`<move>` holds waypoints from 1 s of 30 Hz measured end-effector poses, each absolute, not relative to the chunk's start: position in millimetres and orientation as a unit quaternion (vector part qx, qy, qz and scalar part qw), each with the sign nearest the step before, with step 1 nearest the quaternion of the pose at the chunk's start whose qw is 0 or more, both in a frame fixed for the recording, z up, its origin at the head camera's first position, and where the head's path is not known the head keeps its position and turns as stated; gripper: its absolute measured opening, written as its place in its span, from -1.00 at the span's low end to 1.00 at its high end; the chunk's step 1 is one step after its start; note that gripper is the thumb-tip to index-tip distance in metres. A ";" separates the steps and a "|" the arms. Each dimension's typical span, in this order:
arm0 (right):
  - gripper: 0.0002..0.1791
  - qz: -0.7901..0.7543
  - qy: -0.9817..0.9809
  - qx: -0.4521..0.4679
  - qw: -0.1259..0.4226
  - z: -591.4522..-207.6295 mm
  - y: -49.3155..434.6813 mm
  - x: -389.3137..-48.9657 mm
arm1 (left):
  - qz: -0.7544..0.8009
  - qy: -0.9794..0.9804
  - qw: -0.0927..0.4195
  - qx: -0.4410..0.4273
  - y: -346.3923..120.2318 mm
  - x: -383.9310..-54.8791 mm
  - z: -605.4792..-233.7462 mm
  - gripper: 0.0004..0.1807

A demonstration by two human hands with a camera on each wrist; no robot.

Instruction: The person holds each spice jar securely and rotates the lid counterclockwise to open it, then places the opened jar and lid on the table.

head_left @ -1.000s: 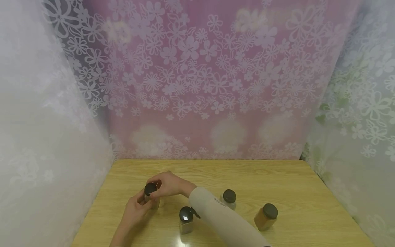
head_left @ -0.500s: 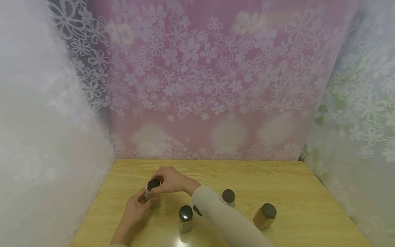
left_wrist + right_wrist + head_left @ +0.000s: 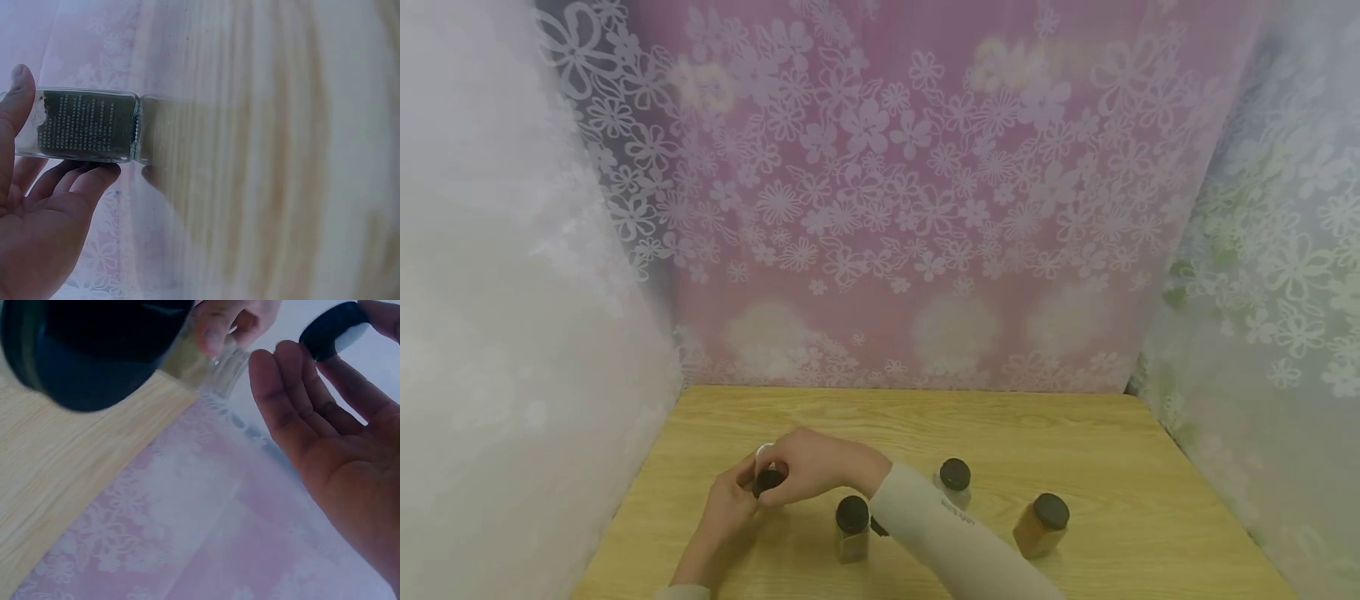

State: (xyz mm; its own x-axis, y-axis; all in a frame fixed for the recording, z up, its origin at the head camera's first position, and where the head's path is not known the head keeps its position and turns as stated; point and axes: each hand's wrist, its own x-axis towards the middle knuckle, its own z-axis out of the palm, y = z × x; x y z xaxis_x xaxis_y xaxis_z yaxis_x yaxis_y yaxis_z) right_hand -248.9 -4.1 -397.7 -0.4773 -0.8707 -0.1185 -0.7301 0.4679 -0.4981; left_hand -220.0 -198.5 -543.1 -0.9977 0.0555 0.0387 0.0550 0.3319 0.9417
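My left hand (image 3: 724, 508) grips a clear glass jar (image 3: 87, 122) of dark green powder, low on the table at the left. The thumb lies on one side of the glass and the fingers on the other; small print covers its wall. The jar's open glass mouth (image 3: 764, 452) shows in the head view. My right hand (image 3: 816, 462) pinches a black screw lid (image 3: 331, 328), apart from the jar, between thumb and fingers. In the head view this lid sits just in front of the mouth. Its other fingers extend beside the jar's neck (image 3: 230, 370).
A black-capped jar (image 3: 852, 533) stands near my right forearm; its cap (image 3: 94, 350) looms in the right wrist view. Behind the sleeve is a pale jar (image 3: 955, 479), and farther right an orange-brown jar (image 3: 1039, 533). Flowered curtains (image 3: 887, 208) enclose the wooden table (image 3: 1075, 433).
The black lid was on the jar's top; now it is off and nearer me, in my right hand. The left hand has stayed around the jar.
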 end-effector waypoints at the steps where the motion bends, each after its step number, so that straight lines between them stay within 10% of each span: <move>1: -0.76 -0.186 0.837 -0.479 0.188 -395.9 -4.6 -244.3 | 0.574 0.818 -0.005 0.035 -198.8 -219.9 -543.7 -0.28; 18: -0.40 -0.088 0.844 -0.509 0.144 -428.2 -18.1 -184.6 | 0.606 0.794 0.024 0.044 -200.5 -220.2 -545.8 -0.16; 30: -0.67 -0.199 0.868 -0.437 0.127 -482.2 -17.6 -165.6 | 0.596 0.802 0.018 0.033 -198.5 -222.1 -543.8 -0.13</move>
State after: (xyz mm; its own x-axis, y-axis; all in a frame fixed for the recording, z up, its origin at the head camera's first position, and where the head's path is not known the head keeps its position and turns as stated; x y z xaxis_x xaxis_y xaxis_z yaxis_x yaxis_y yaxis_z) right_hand -165.6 -17.6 -482.2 -0.5866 -0.8085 -0.0467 -0.7077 0.5398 -0.4559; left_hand -222.1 -198.5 -543.8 -0.9972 0.0741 0.0098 0.0308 0.2877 0.9572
